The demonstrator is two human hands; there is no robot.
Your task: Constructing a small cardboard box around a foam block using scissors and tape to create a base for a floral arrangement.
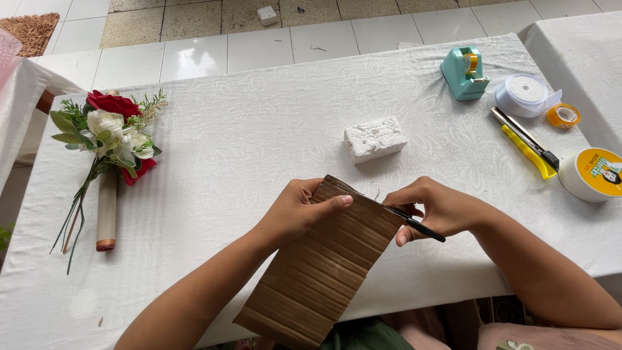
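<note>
Cardboard strip (317, 272) lies btwn both hands, long axis running diagonally from the tabletop (246, 142) edge near the person's body up and right toward the white foam block (375, 138). Its upper end sits right at the hands; lower end overhangs the tabletop edge toward the lap. Left hand (298, 210) clamps the upper left corner, thumb on top, fingers curled under, grip closed firmly on the strip. Right hand (437, 209) is closed around black-handled scissors (414, 223), blades meeting the strip's top right edge, so the right hand is the one working that edge; left only steadies. Whether the blades are open or closed can't be told, mostly hidden by fingers.

Strip looks like brown corrugated card, ribs running across its width, roughly rectangular, flat, slightly lifted at the top.

Elsewhere: artificial bouquet (110, 139) w/ red and white roses at far left, teal tape dispenser (464, 72), white ribbon roll (525, 94), small orange tape roll (563, 115), yellow utility knife (526, 144), round yellow-lidded tub (593, 174) at right.
</note>
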